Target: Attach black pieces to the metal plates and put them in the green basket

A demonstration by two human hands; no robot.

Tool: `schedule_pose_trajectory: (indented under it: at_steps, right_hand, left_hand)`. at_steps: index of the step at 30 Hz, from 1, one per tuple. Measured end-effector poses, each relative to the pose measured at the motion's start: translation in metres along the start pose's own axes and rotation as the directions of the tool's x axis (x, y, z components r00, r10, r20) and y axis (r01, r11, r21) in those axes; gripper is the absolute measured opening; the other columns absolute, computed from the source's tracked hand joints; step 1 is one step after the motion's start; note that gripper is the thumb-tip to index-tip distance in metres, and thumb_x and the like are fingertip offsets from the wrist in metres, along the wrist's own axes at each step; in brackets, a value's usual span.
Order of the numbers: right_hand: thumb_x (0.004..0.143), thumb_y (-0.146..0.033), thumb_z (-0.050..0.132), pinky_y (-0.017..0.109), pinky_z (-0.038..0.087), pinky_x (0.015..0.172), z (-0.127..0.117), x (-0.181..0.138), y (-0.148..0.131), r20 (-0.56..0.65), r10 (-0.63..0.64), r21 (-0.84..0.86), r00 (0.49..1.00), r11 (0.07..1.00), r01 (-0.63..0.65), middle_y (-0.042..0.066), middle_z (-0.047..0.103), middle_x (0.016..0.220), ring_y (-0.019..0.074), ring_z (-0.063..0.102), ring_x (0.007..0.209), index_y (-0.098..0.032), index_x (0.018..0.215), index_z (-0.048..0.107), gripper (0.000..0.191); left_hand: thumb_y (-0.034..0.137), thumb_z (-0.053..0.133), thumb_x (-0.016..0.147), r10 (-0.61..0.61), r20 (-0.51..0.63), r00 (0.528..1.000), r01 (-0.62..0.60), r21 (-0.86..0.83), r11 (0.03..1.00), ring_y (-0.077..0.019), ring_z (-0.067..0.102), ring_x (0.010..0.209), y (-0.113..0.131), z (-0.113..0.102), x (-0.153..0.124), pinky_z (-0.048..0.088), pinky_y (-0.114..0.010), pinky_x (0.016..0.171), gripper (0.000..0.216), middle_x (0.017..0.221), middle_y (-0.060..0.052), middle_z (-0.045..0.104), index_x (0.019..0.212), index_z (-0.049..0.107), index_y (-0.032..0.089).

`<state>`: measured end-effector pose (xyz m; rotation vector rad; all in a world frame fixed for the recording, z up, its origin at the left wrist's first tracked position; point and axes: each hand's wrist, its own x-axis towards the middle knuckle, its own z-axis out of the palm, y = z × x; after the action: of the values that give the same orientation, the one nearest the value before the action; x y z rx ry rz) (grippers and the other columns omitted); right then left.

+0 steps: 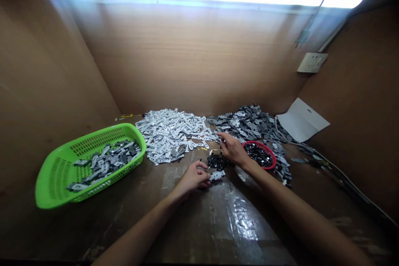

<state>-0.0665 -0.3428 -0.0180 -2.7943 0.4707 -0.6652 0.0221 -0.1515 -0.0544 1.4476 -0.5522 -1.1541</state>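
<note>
My left hand (pixel 197 175) is closed on a small light-grey plate (pixel 217 175) with holes, held low over the table by its left end. A little farther off, my right hand (pixel 233 148) reaches to the inner edge of a pile of white plates (pixel 171 131), index finger stretched out and fingers apart. Nothing shows clearly between those fingers. Beneath and beside the right hand lies a heap of small black parts (pixel 216 160). A red basket (pixel 274 161) of black parts stands just right of the right wrist.
At left, a green basket (pixel 51 191) holds grey and white pieces. A pile of dark-grey plates (pixel 246 122) lies at the back right, beside a white sheet (pixel 301 120). A white cable (pixel 349 178) runs along the right. Wooden walls (pixel 193 62) surround the table.
</note>
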Motion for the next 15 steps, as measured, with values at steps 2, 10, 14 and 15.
schedule_pose_trajectory:
  at_steps: [2,10,14,15]
  right_hand:
    - [0.087,-0.021,0.036,0.020,0.039,0.081,-0.012,-0.022,-0.003,-0.078,0.020,0.215,0.997,0.977,-0.003,0.004,0.054,0.104,0.0081,0.049,0.086,-0.021,0.123,0.045,0.037]
    - [0.081,-0.042,0.049,0.020,0.045,0.073,-0.026,-0.060,0.000,0.093,0.295,0.645,0.951,0.710,-0.284,0.005,0.058,0.092,0.0095,0.055,0.081,-0.014,0.093,0.062,0.033]
    - [0.076,-0.042,0.056,0.020,0.044,0.075,-0.028,-0.058,-0.010,0.123,0.293,0.681,0.948,0.670,-0.296,0.005,0.059,0.092,0.0094,0.055,0.083,-0.015,0.093,0.065,0.032]
    - [0.076,-0.043,0.056,0.019,0.044,0.071,-0.027,-0.059,-0.013,0.174,0.306,0.700,0.936,0.630,-0.336,0.005,0.060,0.090,0.0086,0.055,0.078,-0.015,0.095,0.064,0.034]
  left_hand:
    - [0.022,0.064,0.067,-0.007,0.006,1.000,0.007,0.012,1.000,-0.0139,0.061,0.060,0.001,0.000,-0.001,0.045,-0.020,0.053,0.039,0.070,-0.003,0.059,0.096,0.040,0.016]
    - [0.026,0.066,0.068,-0.002,0.015,1.000,0.001,0.052,0.999,-0.0134,0.060,0.061,0.000,0.001,0.000,0.046,-0.021,0.055,0.038,0.071,-0.004,0.059,0.096,0.042,0.016]
    - [0.024,0.065,0.068,-0.015,-0.011,1.000,0.015,0.047,0.999,-0.0131,0.060,0.061,0.003,0.003,-0.001,0.045,-0.020,0.054,0.036,0.072,-0.004,0.059,0.095,0.042,0.015]
    - [0.024,0.065,0.068,-0.016,-0.016,1.000,0.016,0.047,0.999,-0.0129,0.060,0.061,0.004,0.004,-0.001,0.046,-0.020,0.054,0.036,0.071,-0.004,0.058,0.095,0.041,0.015]
